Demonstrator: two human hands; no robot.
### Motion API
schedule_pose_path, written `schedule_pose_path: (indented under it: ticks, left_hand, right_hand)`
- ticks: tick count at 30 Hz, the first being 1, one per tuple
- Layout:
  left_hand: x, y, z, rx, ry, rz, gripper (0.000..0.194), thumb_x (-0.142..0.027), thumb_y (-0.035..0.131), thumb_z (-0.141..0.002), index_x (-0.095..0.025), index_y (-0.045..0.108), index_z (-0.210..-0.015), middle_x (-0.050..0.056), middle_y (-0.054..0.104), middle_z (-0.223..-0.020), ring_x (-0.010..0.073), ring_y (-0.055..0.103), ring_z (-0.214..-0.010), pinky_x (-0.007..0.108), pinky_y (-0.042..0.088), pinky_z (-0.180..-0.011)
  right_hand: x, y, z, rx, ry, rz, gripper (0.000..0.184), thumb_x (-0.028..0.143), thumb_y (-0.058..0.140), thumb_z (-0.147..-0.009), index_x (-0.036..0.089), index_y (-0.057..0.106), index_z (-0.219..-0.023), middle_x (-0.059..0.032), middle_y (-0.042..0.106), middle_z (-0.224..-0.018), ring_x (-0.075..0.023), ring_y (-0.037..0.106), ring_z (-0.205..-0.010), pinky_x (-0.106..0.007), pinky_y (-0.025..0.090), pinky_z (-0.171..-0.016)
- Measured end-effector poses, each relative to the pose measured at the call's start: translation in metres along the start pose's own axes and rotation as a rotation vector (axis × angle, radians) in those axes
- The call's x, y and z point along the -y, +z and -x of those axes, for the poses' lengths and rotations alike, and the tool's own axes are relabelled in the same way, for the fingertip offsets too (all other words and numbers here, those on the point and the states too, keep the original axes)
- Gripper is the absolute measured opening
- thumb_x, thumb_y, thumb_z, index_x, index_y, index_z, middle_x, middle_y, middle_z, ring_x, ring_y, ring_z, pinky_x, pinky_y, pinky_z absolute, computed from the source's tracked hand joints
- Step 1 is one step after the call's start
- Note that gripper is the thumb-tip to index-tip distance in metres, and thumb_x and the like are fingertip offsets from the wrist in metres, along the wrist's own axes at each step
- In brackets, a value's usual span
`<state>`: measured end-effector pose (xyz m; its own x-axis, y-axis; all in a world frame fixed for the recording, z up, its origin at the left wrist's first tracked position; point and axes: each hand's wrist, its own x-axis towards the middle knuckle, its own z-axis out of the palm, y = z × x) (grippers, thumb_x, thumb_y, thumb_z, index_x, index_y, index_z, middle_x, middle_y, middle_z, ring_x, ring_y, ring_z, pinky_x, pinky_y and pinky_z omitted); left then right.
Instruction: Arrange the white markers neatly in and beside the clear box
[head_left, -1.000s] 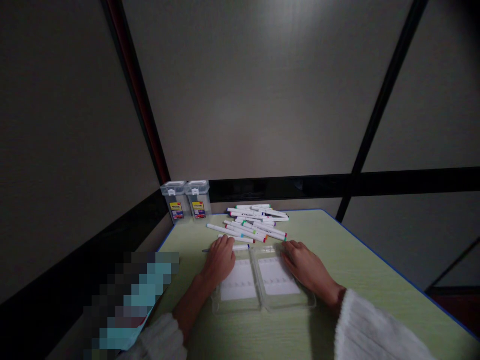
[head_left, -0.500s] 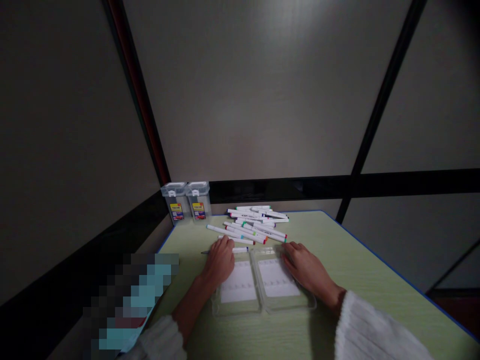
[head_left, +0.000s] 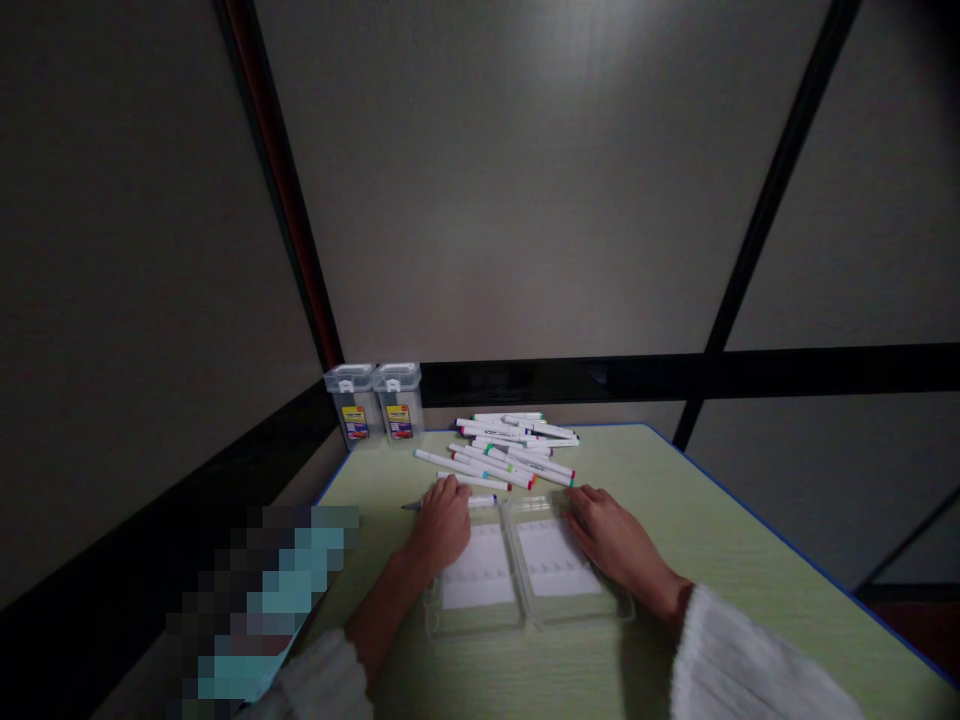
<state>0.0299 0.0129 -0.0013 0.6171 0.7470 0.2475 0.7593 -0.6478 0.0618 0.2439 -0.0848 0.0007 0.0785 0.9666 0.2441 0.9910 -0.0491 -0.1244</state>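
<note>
My left hand [head_left: 442, 525] rests palm down on the left side of an open clear plastic case [head_left: 525, 605], fingers curled over its far corner. On the case's right side lies my right hand [head_left: 611, 540], fingers stretched flat. Both halves of the case show white inserts. A single marker [head_left: 480, 500] sits just beyond my left fingertips. Behind the case, a loose pile of white markers [head_left: 510, 450] with coloured caps covers the table.
Two upright clear boxes [head_left: 375, 402] with yellow labels stand at the table's far left corner. The green table [head_left: 712, 560] has a blue edge and sits against grey walls with black framing. A blurred patch sits at the lower left.
</note>
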Motion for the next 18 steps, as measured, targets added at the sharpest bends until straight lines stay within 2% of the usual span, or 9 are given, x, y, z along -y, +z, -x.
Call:
schedule_pose_path:
  ticks: [10,18]
  left_hand:
    - [-0.0027,-0.0061,0.0008,0.052,-0.050,0.050,0.021,-0.008,0.036,-0.076,-0.016,0.049,-0.091,0.008,0.046,-0.097,0.0193,0.041,-0.096,0.034,0.033,-0.085]
    - [-0.0014,-0.0029,0.0000,0.019,-0.063,0.045,0.019,-0.008,0.036,-0.076,-0.015,0.049,-0.088,0.008,0.047,-0.095,0.0193,0.042,-0.093,0.034,0.034,-0.084]
  right_hand:
    - [0.0013,-0.0017,-0.0004,-0.003,0.002,-0.007,0.021,0.021,0.037,-0.085,0.015,0.053,-0.097,-0.0096,0.058,-0.092,-0.0201,0.052,-0.087,-0.026,0.036,-0.072]
    - [-0.0003,-0.0002,-0.0010,0.001,0.005,-0.004,0.021,0.021,0.038,-0.084,0.015,0.053,-0.098,-0.0096,0.059,-0.093,-0.0202,0.052,-0.089,-0.026,0.036,-0.074]
